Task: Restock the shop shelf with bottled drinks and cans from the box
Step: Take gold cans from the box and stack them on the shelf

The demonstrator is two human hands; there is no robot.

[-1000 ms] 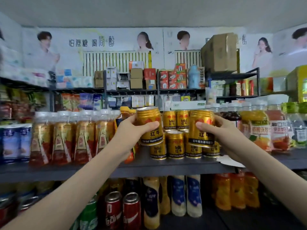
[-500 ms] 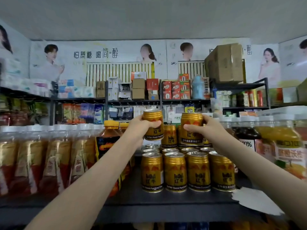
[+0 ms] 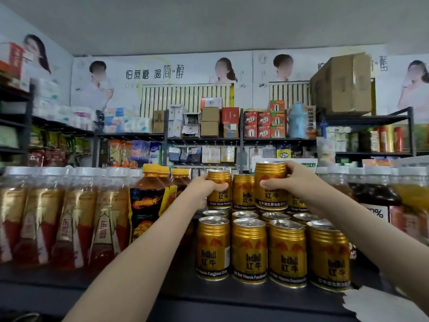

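Now, each can wants to come down square on the lids of the layer under the fingertips. The sound way, I would say, is to seat the base flat inside a lid's rim, feel it settle, and only then loosen the grip. A tilted can up there could topple and knock the row in front.

The left hand (image 3: 204,192) is wrapped round a gold can (image 3: 218,182), thumb across the label, the other fingers hidden round its far side. Whether its base already rests on the layer below I cannot tell. A stacked can (image 3: 243,191) stands just beside that thumb tip.

The right hand (image 3: 299,182) grips a second gold can (image 3: 270,175), thumb on the front and fingers (image 3: 291,167) curled over its shoulder, a little higher than its neighbours.

Below both wrists the front row of cans (image 3: 250,249) stands on the shelf (image 3: 116,284). The box is not in sight.
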